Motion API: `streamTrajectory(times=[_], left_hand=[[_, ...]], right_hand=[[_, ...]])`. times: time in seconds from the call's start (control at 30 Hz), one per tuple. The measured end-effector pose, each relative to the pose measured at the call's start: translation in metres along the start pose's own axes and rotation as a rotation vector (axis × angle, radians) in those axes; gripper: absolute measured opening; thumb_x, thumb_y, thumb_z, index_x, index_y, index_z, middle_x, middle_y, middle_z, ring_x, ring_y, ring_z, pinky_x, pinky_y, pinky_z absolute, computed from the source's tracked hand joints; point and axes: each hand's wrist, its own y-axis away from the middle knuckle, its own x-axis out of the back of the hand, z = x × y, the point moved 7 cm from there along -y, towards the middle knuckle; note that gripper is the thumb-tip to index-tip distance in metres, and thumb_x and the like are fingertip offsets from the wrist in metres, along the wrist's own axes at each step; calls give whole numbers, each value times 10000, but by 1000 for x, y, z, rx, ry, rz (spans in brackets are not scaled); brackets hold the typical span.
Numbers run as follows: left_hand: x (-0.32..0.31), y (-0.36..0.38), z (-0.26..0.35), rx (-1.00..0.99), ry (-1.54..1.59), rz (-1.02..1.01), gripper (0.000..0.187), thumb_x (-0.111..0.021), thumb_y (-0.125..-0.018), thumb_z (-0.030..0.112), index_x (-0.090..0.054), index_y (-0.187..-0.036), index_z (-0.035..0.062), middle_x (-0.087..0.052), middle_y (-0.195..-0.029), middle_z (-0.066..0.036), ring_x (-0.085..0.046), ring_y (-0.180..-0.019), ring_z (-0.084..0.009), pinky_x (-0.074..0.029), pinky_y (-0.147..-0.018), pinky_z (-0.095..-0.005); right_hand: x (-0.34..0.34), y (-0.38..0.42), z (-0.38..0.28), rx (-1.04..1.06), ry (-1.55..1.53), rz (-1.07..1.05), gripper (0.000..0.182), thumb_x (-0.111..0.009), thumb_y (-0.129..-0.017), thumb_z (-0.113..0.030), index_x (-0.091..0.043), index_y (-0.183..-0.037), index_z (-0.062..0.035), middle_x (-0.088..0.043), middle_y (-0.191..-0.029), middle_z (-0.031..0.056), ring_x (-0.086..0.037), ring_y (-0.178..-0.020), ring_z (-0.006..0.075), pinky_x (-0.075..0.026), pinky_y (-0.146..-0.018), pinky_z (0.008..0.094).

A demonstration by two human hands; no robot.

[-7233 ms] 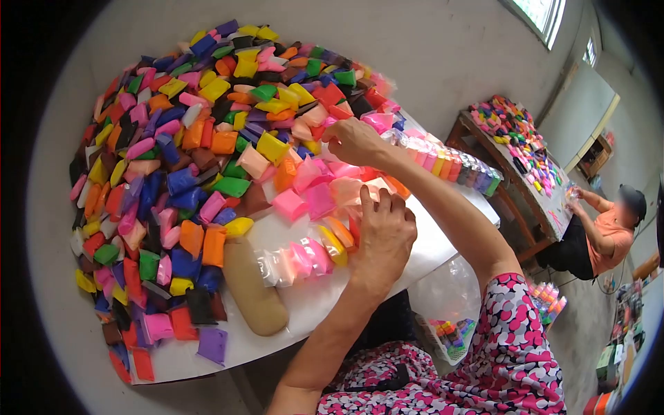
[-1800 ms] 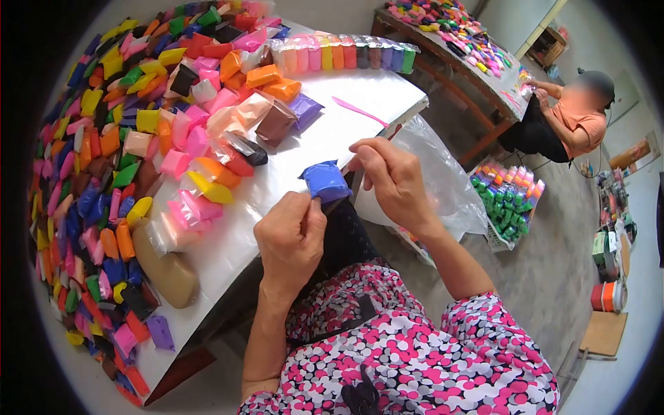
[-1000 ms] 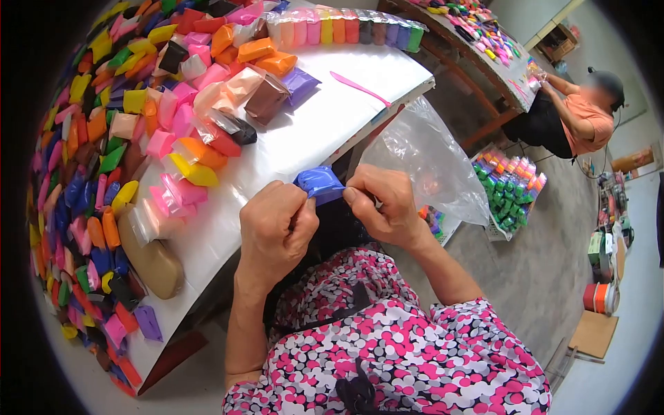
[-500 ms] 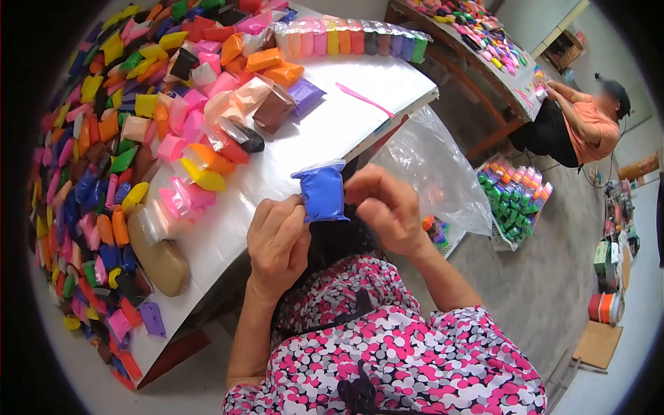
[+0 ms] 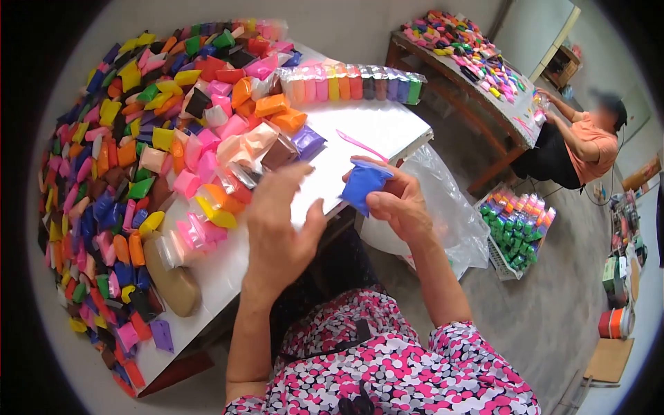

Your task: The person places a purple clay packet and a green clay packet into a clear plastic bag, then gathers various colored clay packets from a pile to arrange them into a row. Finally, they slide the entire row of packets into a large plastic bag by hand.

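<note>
The blue packet (image 5: 361, 185), pinched in the right hand (image 5: 401, 204), looks like soft clay sealed in thin clear plastic film that shines at its crinkled top. The bench (image 5: 360, 135) has a smooth, white, faintly glossy top. The heaped packets (image 5: 138, 145) along its far and left edges carry the same glossy wrap. A tan lump (image 5: 173, 283) near the front edge looks matt. The clear bag (image 5: 443, 207) hanging off the right edge is thin, wrinkled plastic. The sleeve (image 5: 477, 366) is printed cloth.
</note>
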Motion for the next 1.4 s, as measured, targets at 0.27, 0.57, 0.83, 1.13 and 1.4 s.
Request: streamTrajectory(times=[0.27, 0.57, 0.83, 1.13, 1.4], left_hand=[[-81, -77, -52, 66, -619, -424, 480, -690, -802, 254, -596, -1219, 37, -592, -1157, -170, -524, -1150, -313, -399, -952, -456], [-96, -74, -73, 137, -638, -469, 297, -612, -822, 195, -652, -1065, 30, -598, -1106, -166, -549, -1097, -315, -426, -908, -491], [-84, -73, -73, 92, -638, -439, 221, -617, -789, 102, -639, -989, 11, -604, -1039, -173, -566, -1048, -323, -440, -880, -470], [-47, -67, -65, 90, -554, -384, 162, -653, -742, 77, -616, -890, 23, -638, -925, -144, -598, -950, -323, -458, -839, -436], [-4, -56, -77, 172, -336, -395, 248, -688, -684, 98, -682, -925, 41, -649, -916, -126, -624, -874, -292, -482, -804, -405]], right_hand=[[24, -16, 3, 96, 159, 148, 615, -764, -804, -78, -507, -1353, 25, -581, -748, -10, -459, -582, 24, -348, -492, 186], [30, -11, 0, 81, 203, 157, 632, -762, -802, -73, -488, -1360, 41, -604, -852, 8, -508, -641, 30, -399, -529, 179], [27, -14, -1, 82, 262, 166, 639, -768, -801, -95, -486, -1357, 45, -656, -958, 58, -560, -688, 37, -436, -555, 173], [3, -29, -37, 149, 502, 125, 617, -754, -808, -91, -485, -1340, 69, -641, -1106, 138, -652, -783, 106, -506, -627, 218], [-31, -98, -16, 132, 794, -159, 580, -725, -789, -56, -520, -1320, 56, -636, -1164, 130, -645, -804, 121, -534, -716, 263]])
